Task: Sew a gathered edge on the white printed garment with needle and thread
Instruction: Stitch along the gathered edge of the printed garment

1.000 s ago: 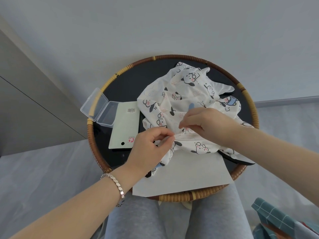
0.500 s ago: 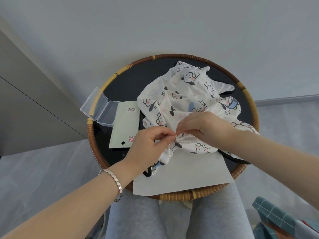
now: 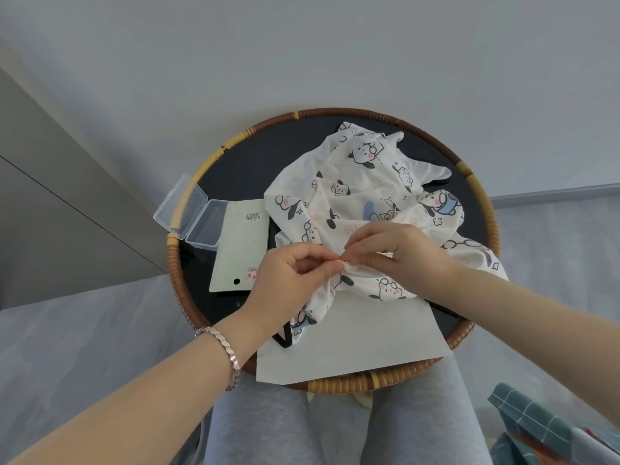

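Hands meet fingertip to fingertip — left hand [image 3: 295, 276] and right hand [image 3: 399, 253] each pinch-grip the garment [image 3: 352, 196].

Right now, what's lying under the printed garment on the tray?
Under the white printed garment, a white paper sheet sticks out at the near edge, and the green card slips beneath its left side. The dark tray shows around it. Anything else beneath is covered.
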The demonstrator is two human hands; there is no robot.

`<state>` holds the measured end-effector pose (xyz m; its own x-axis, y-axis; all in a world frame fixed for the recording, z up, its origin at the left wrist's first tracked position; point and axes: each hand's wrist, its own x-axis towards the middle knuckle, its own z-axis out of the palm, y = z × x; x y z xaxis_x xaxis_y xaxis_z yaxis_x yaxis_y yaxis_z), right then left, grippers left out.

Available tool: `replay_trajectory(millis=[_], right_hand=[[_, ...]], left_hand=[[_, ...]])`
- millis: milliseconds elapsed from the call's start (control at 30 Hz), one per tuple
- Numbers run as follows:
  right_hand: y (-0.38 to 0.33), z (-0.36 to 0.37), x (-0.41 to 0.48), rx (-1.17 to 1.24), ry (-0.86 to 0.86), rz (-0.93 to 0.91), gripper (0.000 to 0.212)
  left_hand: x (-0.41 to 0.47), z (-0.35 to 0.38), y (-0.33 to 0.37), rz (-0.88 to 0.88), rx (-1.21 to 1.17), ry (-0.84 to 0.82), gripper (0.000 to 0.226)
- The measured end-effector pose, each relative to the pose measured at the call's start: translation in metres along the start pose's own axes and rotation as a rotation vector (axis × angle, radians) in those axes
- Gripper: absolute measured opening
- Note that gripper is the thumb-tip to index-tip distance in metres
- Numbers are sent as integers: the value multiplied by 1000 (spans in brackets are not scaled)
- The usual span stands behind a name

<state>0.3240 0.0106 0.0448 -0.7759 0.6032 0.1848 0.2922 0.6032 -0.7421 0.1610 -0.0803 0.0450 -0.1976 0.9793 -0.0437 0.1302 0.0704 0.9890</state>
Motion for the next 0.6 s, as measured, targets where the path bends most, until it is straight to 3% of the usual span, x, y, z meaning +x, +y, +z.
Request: replay_trajectory(millis=[300, 433, 600], right_hand=[[-16, 6, -9, 125, 42, 220, 22], [-24, 8, -12, 314, 62, 316, 29], [-25, 16, -7, 610, 301, 458, 17]], left_hand=[[2, 9, -2, 27, 18, 77, 18], [6, 14, -2, 2, 13, 131, 20], [13, 23, 2, -100, -61, 197, 15]])
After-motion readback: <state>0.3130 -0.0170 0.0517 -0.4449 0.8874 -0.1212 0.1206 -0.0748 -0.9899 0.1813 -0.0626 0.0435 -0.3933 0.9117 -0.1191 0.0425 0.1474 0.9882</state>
